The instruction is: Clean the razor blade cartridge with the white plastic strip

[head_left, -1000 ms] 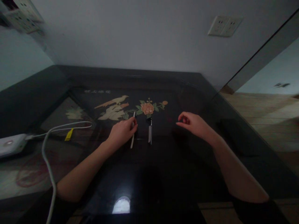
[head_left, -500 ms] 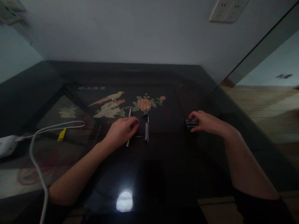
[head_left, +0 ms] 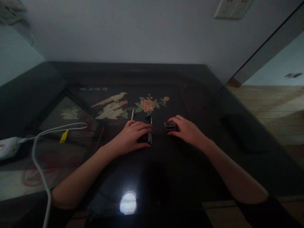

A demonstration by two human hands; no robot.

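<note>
My left hand (head_left: 133,136) reaches over the black tabletop, its fingers stretched out and the thumb apart from them. Its fingertips are at the handle of a razor (head_left: 150,139) with a dark head; whether they touch it I cannot tell. Under the same hand lies a slim white stick (head_left: 132,114) with a dark tip, like a toothbrush, mostly hidden. To the right, my right hand (head_left: 184,128) pinches a small dark, glossy block (head_left: 170,127) between thumb and fingers, a short way from the razor. What the block is does not show.
A white charger (head_left: 9,148) with a pale cable (head_left: 38,164) and a yellow tag (head_left: 64,136) is at the left. A dark flat rectangle (head_left: 244,133) lies at the right. The glossy table (head_left: 128,67) meets a wall behind, which carries sockets (head_left: 234,9).
My right hand has moved left with the dark block, towards the razor. My left hand has shifted right and its fingers have spread out over to the razor.
</note>
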